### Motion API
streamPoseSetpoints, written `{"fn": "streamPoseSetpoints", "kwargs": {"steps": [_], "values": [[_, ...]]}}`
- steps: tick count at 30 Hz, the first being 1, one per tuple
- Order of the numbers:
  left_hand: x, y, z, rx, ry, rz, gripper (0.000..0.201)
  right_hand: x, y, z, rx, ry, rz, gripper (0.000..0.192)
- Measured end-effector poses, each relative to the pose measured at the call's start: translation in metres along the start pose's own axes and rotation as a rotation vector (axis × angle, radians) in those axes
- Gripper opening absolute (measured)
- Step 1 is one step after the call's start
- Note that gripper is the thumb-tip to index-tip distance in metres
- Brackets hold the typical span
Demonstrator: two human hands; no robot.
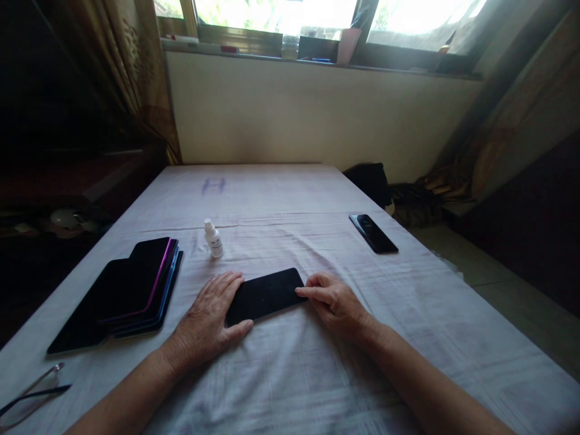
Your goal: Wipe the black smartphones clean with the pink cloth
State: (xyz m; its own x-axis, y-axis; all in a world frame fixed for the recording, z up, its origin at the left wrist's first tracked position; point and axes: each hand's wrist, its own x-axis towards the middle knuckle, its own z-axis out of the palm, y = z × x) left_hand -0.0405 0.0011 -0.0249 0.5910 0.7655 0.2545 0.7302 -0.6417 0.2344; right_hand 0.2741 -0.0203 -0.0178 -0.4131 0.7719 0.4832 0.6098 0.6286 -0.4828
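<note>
We see a flat black phone (266, 294) lying on the white cloth (290, 374) that covers the tabletop, near the front edge and roughly in the middle of the view. It is a thin dark slab with rounded corners, its upper face matte and unlit, showing no picture or glare. It lies at a slant, its right end a little farther from us than its left.

Our left hand (209, 320) rests palm down on the cloth at the phone's left end, fingers spread and loosely open, the thumb lying along the near left corner and the fingers against the far left edge. Our right hand (335, 302) sits at the phone's right end, loosely curled, with the forefinger stretched out and touching the right short edge. Neither hand grips the phone; both only touch its ends.

Just beyond the left hand stands a small white bottle (213, 239) with a white cap, upright and apart from the phone. To the left lies a stack of dark phones (129, 293), fanned out, one with a purple edge. Farther right, well apart, another black phone (373, 233) lies alone. A pair of glasses (31, 393) rests at the near left corner.
</note>
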Motion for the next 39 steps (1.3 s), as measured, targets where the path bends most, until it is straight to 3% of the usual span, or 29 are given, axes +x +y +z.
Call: {"fn": "streamPoseSetpoints", "kwargs": {"steps": [8,15,24,30,39], "values": [[0.0,-0.002,-0.001,0.011,-0.008,0.03,0.069,0.015,0.008,-0.004,-0.102,-0.062,-0.055,0.038],[0.0,0.001,-0.002,0.003,-0.015,0.014,0.07,0.031,0.028,0.013,-0.18,0.07,0.002,0.029],[0.0,0.001,-0.003,0.02,-0.019,0.015,0.071,0.032,0.021,0.016,-0.102,0.168,0.075,0.03],[0.0,0.002,-0.003,0.014,-0.021,0.008,0.07,0.034,0.024,0.014,-0.179,0.086,-0.006,0.03],[0.0,0.002,-0.002,0.017,-0.015,0.011,0.071,0.026,0.02,-0.005,-0.111,-0.024,-0.083,0.034]]}}
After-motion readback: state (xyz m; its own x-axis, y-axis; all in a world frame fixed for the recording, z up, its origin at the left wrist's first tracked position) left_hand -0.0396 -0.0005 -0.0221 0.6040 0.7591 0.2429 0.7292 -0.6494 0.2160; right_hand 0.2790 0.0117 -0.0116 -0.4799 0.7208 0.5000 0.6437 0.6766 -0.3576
